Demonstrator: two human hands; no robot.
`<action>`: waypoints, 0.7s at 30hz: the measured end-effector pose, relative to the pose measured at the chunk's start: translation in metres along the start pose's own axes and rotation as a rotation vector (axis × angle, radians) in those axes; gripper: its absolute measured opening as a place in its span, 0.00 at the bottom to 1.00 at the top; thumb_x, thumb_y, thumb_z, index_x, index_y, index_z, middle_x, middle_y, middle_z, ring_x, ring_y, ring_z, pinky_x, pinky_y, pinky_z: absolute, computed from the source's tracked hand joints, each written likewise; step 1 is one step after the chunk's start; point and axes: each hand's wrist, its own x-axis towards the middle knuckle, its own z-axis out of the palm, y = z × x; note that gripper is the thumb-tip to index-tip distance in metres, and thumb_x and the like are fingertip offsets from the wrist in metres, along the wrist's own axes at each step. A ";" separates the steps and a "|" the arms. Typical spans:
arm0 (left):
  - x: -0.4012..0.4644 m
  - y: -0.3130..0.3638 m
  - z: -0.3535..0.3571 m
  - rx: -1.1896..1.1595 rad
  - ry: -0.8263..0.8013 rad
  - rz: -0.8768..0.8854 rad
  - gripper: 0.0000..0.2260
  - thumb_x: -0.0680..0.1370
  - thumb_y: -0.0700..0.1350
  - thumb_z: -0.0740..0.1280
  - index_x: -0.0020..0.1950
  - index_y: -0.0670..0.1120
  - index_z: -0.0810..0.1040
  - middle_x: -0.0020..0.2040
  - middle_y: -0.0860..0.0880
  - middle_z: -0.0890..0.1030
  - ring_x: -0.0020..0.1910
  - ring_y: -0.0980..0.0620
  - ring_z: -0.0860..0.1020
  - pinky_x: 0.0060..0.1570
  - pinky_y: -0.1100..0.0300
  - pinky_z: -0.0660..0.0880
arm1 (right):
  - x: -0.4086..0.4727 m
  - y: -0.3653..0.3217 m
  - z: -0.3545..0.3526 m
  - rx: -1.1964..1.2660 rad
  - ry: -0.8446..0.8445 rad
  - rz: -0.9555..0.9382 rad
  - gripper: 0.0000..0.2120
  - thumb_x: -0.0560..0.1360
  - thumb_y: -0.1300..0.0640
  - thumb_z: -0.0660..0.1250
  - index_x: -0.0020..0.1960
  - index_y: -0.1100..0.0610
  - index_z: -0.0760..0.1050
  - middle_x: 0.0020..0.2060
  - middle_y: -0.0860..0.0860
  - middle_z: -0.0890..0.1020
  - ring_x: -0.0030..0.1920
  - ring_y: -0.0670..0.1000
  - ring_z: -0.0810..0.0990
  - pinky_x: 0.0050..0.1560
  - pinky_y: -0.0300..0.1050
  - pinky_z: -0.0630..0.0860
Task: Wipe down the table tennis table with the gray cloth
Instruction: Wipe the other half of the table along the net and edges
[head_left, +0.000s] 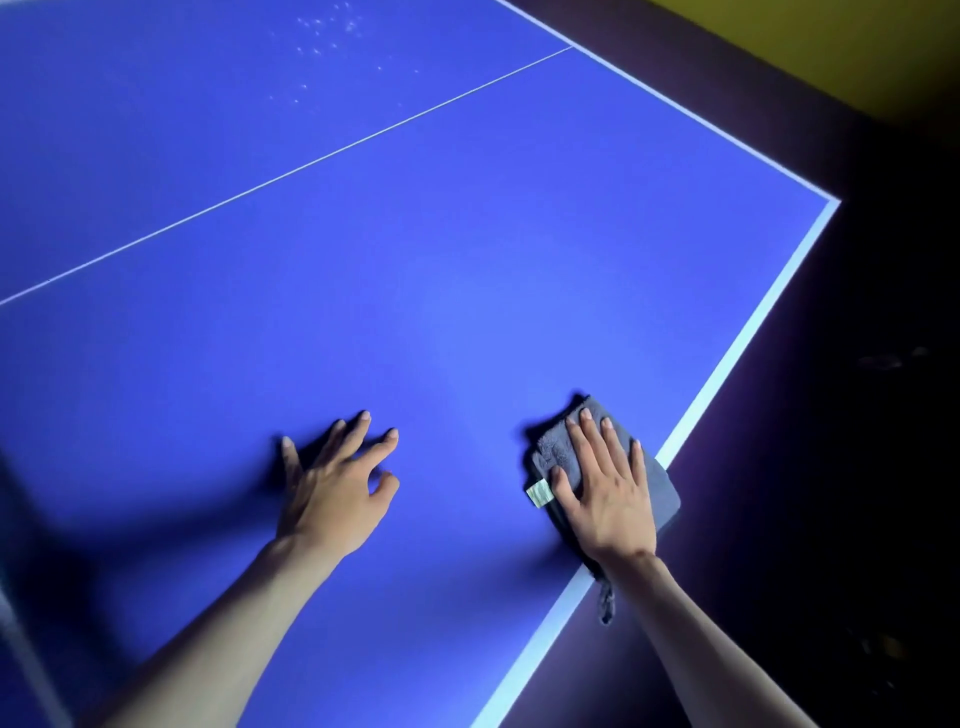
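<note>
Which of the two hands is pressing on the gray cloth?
The right hand: it lies flat on the folded gray cloth near the white edge line. The left hand touches only bare blue table.

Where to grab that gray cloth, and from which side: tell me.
Pinch the gray cloth at its thick folded far end, coming from above. The right hand presses it flat on the table, and the hanging loop over the white edge is too flimsy.

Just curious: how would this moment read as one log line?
right hand flat on gray cloth | left hand on table | wiping near edge
</note>
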 end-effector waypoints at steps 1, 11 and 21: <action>0.000 -0.003 0.001 0.003 0.000 0.014 0.27 0.76 0.55 0.52 0.75 0.60 0.71 0.81 0.52 0.62 0.79 0.49 0.62 0.72 0.26 0.48 | 0.004 -0.004 0.000 -0.014 -0.007 -0.015 0.33 0.82 0.38 0.48 0.85 0.46 0.51 0.84 0.40 0.48 0.83 0.46 0.42 0.83 0.57 0.42; 0.012 -0.009 -0.023 -0.050 -0.064 0.022 0.20 0.82 0.51 0.61 0.74 0.58 0.73 0.80 0.56 0.64 0.64 0.50 0.78 0.80 0.44 0.49 | 0.108 -0.154 0.025 0.006 -0.045 -0.098 0.35 0.81 0.37 0.43 0.85 0.49 0.50 0.84 0.45 0.49 0.84 0.50 0.44 0.81 0.62 0.40; -0.029 -0.037 -0.043 -0.036 -0.041 -0.025 0.20 0.82 0.46 0.63 0.74 0.57 0.74 0.80 0.53 0.64 0.76 0.47 0.66 0.75 0.45 0.61 | -0.021 -0.070 0.014 0.029 0.019 -0.102 0.33 0.83 0.37 0.49 0.85 0.49 0.54 0.84 0.42 0.52 0.84 0.47 0.46 0.83 0.58 0.48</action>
